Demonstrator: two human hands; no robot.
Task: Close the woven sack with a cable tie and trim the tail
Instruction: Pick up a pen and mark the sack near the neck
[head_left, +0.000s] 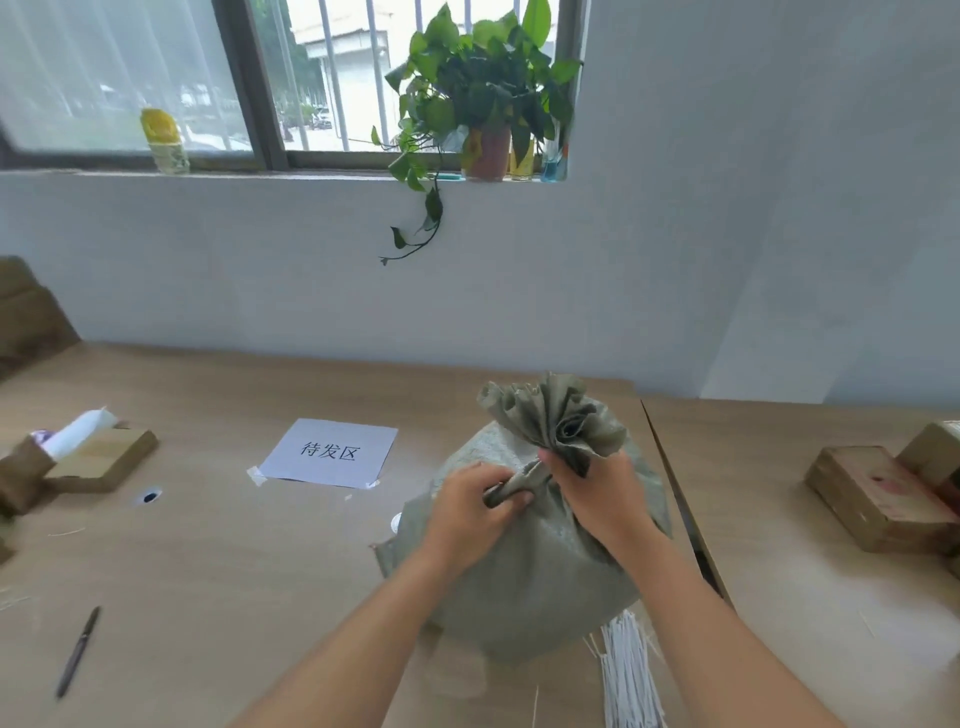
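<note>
While both grip the gathered neck: left hand and right hand closed on woven sack | sack upright, near-centre desk | cable ties bundled just near-right of sack

The grey-green sack stands full and upright, its neck gathered tight (mouth fanned out above); white ties lie bundled just beside its base.
</note>
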